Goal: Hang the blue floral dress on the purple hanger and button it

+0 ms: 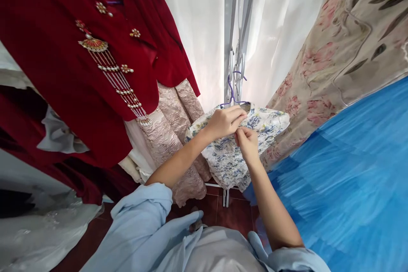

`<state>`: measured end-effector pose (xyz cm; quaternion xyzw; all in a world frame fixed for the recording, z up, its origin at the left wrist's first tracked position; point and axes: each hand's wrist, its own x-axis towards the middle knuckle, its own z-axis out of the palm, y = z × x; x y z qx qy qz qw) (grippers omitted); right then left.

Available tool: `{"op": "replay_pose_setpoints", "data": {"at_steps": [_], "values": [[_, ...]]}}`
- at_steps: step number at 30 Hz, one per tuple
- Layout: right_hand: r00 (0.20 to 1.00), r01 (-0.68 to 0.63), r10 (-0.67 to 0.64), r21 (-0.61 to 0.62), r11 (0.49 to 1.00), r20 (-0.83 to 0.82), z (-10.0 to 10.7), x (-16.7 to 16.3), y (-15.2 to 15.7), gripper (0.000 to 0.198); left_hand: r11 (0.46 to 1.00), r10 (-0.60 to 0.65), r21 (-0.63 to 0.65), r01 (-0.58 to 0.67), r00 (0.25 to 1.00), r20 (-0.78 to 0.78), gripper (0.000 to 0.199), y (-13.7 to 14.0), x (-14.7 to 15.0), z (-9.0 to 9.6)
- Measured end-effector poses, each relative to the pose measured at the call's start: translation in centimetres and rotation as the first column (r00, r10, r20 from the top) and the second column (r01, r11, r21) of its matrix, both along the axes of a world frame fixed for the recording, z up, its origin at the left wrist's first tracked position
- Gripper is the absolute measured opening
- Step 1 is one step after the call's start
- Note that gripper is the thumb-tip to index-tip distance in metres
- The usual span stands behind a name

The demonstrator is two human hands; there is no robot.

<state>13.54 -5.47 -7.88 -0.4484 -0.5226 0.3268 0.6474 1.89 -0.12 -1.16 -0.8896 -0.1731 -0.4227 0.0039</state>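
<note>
Both hands pinch the floral top's (229,157) collar: left hand (223,122) above, right hand (247,142) below. The top already hangs on the purple hanger (232,93) at the rack (230,29); the neckline fastening seems unfinished.

Red garment (63,72) and blue sheet (350,178) flank the narrow gap.

The hanger (234,93) is mostly hidden inside the floral top (223,157); the red garment (79,72) beside it is cut off at the frame's edge.
</note>
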Motion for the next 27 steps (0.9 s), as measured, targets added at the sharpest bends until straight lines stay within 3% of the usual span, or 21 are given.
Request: {"op": "replay_pose_setpoints", "data": {"at_steps": [3, 5, 8, 11, 13, 15, 17, 19, 21, 23, 24, 27], "values": [[0.997, -0.054, 0.054, 0.0, 0.999, 0.053, 0.1, 0.9, 1.3, 0.036, 0.999, 0.042, 0.016, -0.043, 0.998, 0.043, 0.022, -0.4, -0.3, 1.4], [0.996, -0.011, 0.017, -0.068, 0.998, 0.089, -2.1, 1.2, 1.7, 0.037, 0.998, 0.055, 0.022, -0.057, 0.994, 0.094, 0.021, -0.5, -0.6, 2.5], [0.994, 0.079, -0.061, -0.218, 0.973, 0.086, -8.3, 0.8, 0.3, 0.039, 0.997, 0.078, -0.003, -0.078, 0.99, 0.119, 0.019, -0.5, -1.0, 3.2], [0.996, 0.085, -0.07, -0.298, 0.951, 0.059, -14.9, -0.2, -3.0, 0.044, 0.996, 0.032, -0.084, -0.029, 0.999, 0.032, 0.016, -0.5, -1.3, 2.5], [0.998, 0.066, -0.058, -0.338, 0.939, 0.035, -18.2, -0.8, -5.0, 0.045, 0.988, -0.021, -0.152, 0.028, 0.999, 0.051, 0.013, -0.4, -2.0, 1.8], [1.0, 0.017, -0.024, -0.386, 0.922, -0.011, -20.2, -1.2, -5.9, 0.048, 0.97, -0.018, -0.234, 0.065, 0.98, 0.198, 0.013, 0.3, -3.4, 1.7], [0.998, -0.043, 0.021, -0.418, 0.907, -0.058, -20.9, -1.6, -5.9, 0.051, 0.937, 0.05, -0.334, 0.1, 0.909, 0.413, 0.016, 1.7, -6.0, 2.3], [0.994, -0.104, 0.076, -0.411, 0.906, -0.084, -20.6, -2.0, -5.2, 0.051, 0.86, 0.147, -0.474, 0.19, 0.797, 0.586, 0.022, 4.0, -9.4, 3.2], [0.986, -0.161, 0.132, -0.371, 0.914, -0.104, -19.6, -2.6, -4.6, 0.049, 0.697, 0.266, -0.621, 0.359, 0.675, 0.689, 0.027, 6.6, -13.3, 3.6], [0.97, -0.235, 0.199, -0.333, 0.913, -0.139, -18.2, -3.4, -4.2, 0.043, 0.527, 0.373, -0.682, 0.507, 0.583, 0.722, 0.031, 8.8, -16.5, 3.0], [0.961, -0.267, 0.23, -0.316, 0.911, -0.151, -17.4, -3.9, -4.1, 0.039, 0.482, 0.417, -0.675, 0.559, 0.53, 0.738, 0.033, 9.6, -17.6, 2.3], [0.951, -0.31, 0.296, -0.247, 0.918, -0.095, -15.3, -5.3, -3.5, 0.033, 0.47, 0.542, -0.613, 0.636, 0.34, 0.768, 0.04, 10.0, -17.6, -1.5]]}}
